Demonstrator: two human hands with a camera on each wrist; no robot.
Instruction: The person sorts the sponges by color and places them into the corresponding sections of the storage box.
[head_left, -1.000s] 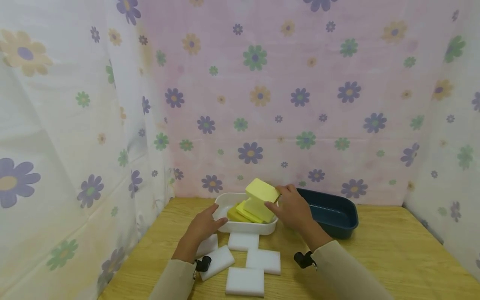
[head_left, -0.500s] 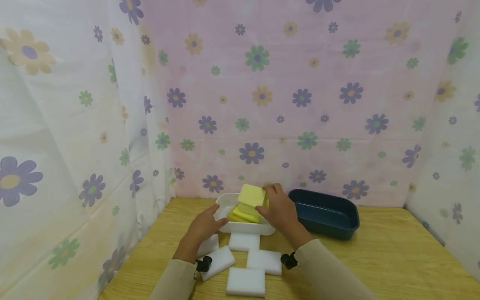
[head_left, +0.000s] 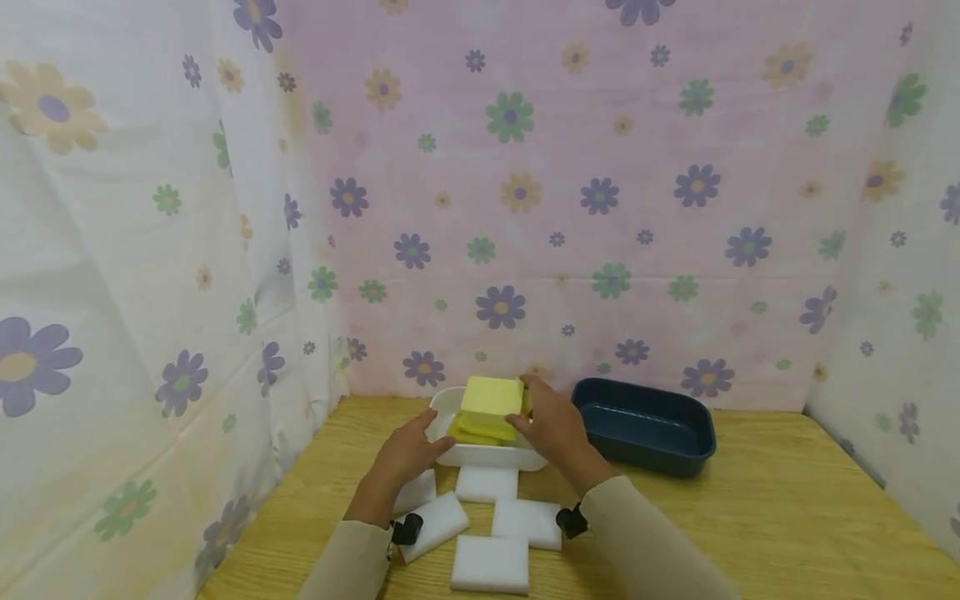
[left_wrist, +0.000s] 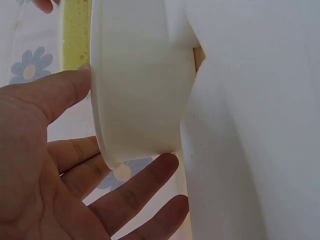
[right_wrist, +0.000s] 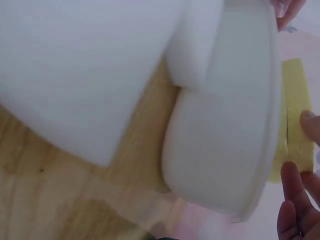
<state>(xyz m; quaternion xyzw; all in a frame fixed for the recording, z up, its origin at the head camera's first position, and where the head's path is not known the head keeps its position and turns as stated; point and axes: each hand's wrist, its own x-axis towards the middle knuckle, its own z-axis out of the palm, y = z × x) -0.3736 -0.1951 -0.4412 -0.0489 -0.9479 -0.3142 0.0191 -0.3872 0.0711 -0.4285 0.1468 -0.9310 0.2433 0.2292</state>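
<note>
In the head view, a white basin (head_left: 491, 457) stands at the back of the table with several yellow sponges in it. My right hand (head_left: 553, 425) grips a thick yellow sponge (head_left: 491, 397) by its right end, on top of the flatter yellow sponges (head_left: 480, 435). The right wrist view shows the thumb on the upper sponge (right_wrist: 298, 90), fingertips at its side, another sponge right beneath. My left hand (head_left: 408, 450) holds the basin's left end. In the left wrist view its thumb (left_wrist: 75, 87) lies at the rim, with fingers spread along the outer wall (left_wrist: 140, 100).
A dark blue basin (head_left: 645, 421) stands right of the white one. Several white foam blocks lie in front, among them one nearest me (head_left: 490, 564) and one by the basin (head_left: 487, 483). Flowered curtains (head_left: 525, 208) close off the back and sides of the wooden table (head_left: 750, 500).
My right hand has moved left and down with the yellow sponge, from above the white basin's right end onto the sponges inside. My left hand has stayed at the basin's left end.
</note>
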